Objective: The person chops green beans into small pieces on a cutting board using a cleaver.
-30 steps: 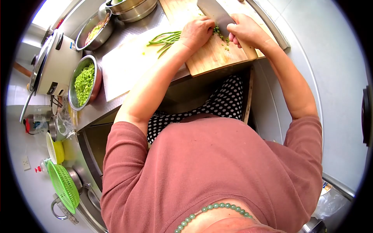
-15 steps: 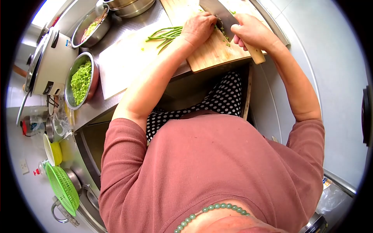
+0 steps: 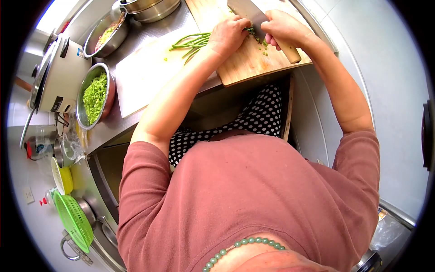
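Observation:
My left hand (image 3: 229, 34) is closed over a bunch of long green beans (image 3: 192, 44), whose ends stick out to its left. My right hand (image 3: 285, 29) is wrapped round the wooden handle of a broad cleaver (image 3: 247, 12). The blade stands close beside my left fingertips, over the wooden cutting board (image 3: 244, 68). Small chopped green pieces (image 3: 264, 47) lie on the board near the blade and below my right hand. A white board (image 3: 145, 72) lies left of the wooden one, partly under my left forearm.
A metal bowl of chopped greens (image 3: 95, 97) stands at the counter's left edge. Behind it are another metal bowl (image 3: 108, 36) with food and a stacked metal pot (image 3: 152, 10). A white cooker (image 3: 65, 75) stands at the far left, above a green colander (image 3: 72, 220).
The cleaver and my right hand moved right and down, then back up and left. My left hand stays on the beans with only a slight shift.

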